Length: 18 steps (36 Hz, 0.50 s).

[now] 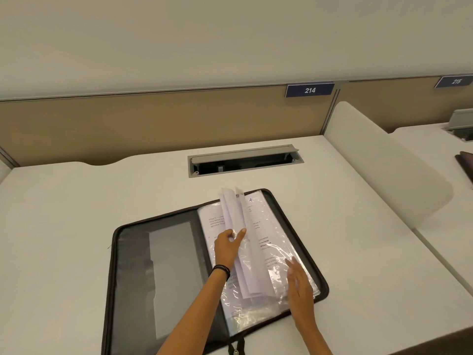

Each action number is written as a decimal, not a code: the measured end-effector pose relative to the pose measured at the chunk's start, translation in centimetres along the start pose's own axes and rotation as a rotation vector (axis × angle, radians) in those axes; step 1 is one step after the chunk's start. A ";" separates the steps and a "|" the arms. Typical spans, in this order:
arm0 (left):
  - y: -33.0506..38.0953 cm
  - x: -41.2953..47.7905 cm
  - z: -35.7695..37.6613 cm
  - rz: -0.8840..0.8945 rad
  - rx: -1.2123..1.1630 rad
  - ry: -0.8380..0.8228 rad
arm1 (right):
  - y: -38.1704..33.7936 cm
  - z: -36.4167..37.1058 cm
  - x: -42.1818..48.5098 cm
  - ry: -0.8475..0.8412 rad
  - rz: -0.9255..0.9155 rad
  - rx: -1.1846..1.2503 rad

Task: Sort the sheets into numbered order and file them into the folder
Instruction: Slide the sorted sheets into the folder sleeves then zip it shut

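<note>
A black zip folder [133, 267] lies open on the white desk. Its right half holds clear plastic sleeves [276, 252] with a printed sheet marked 4 showing through. My left hand [227, 245] grips a bundle of white sheets [236, 216] and lifted sleeves, holding them upright over the spine side of the right half. My right hand [299, 285] lies flat with straight fingers on the glossy sleeve near the folder's lower right. The left half of the folder shows a grey pocket [171, 272].
A grey cable hatch [243, 160] stands open in the desk behind the folder. A tan partition with a sign reading 214 [309, 90] closes the back. A white divider [384, 160] borders the right side, with another desk beyond it.
</note>
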State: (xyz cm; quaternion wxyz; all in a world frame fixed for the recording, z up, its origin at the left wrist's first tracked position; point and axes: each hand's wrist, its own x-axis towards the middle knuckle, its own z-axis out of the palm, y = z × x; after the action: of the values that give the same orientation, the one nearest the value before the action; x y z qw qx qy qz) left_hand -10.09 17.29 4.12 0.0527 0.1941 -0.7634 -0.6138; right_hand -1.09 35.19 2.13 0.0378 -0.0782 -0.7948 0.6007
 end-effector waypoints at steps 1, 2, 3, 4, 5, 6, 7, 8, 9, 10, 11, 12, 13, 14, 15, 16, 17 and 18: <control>-0.1 0.0 0.0 -0.003 -0.014 0.004 | 0.4 -0.1 0.1 0.006 0.014 -0.068; -0.2 0.1 0.0 -0.011 -0.026 0.004 | 1.1 -0.2 0.1 -0.012 0.013 -0.133; -0.3 0.1 0.0 -0.016 -0.041 0.004 | 1.8 -0.2 0.2 -0.047 -0.021 -0.190; -0.3 0.1 -0.1 -0.022 -0.050 0.003 | 2.5 -0.1 0.3 -0.080 -0.055 -0.212; -0.3 0.1 -0.2 -0.025 -0.054 0.002 | 2.8 -0.1 0.2 -0.112 -0.060 -0.178; -0.3 0.0 -0.3 -0.024 -0.052 0.001 | 3.5 0.0 0.2 -0.132 -0.010 -0.063; -0.4 0.1 -0.3 -0.021 -0.052 0.003 | 3.3 0.0 0.2 -0.135 0.047 0.066; -0.4 0.0 -0.4 -0.018 -0.053 0.000 | 2.9 0.0 0.2 -0.131 0.084 0.150; -0.3 -0.1 -0.4 -0.011 -0.057 -0.002 | 2.5 0.0 0.1 -0.118 0.097 0.178; -0.3 -0.2 -0.5 -0.007 -0.063 -0.010 | 2.2 0.1 0.1 -0.111 0.093 0.174; -0.2 -0.3 -0.6 -0.003 -0.076 -0.020 | 2.0 0.1 0.0 -0.107 0.090 0.144; -0.1 -0.4 -0.7 0.004 -0.090 -0.033 | 2.1 0.1 0.0 -0.097 0.078 0.112; -0.1 -0.4 -0.8 0.009 -0.101 -0.044 | 2.2 0.2 0.1 -0.095 0.066 0.067; 0.0 -0.4 -0.8 0.012 -0.109 -0.051 | 2.2 0.2 0.1 -0.095 0.060 0.046; 0.0 -0.5 -0.9 0.018 -0.107 -0.052 | 2.1 0.2 0.1 -0.092 0.049 0.037; 0.1 -0.6 -0.9 0.025 -0.093 -0.052 | 2.3 0.2 0.1 -0.091 0.035 0.041; 0.1 -0.6 -1.0 0.036 -0.073 -0.050 | 2.0 0.3 0.0 -0.099 0.020 0.038; 0.2 -0.7 -1.0 0.048 -0.053 -0.052 | 1.8 0.5 -0.1 -0.107 0.004 0.037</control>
State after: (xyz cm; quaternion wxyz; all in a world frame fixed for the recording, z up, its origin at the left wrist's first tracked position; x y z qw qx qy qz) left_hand -9.19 16.66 4.67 0.0526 0.1580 -0.7525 -0.6371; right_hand -0.95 35.23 0.24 -0.0043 -0.0469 -0.7842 0.6187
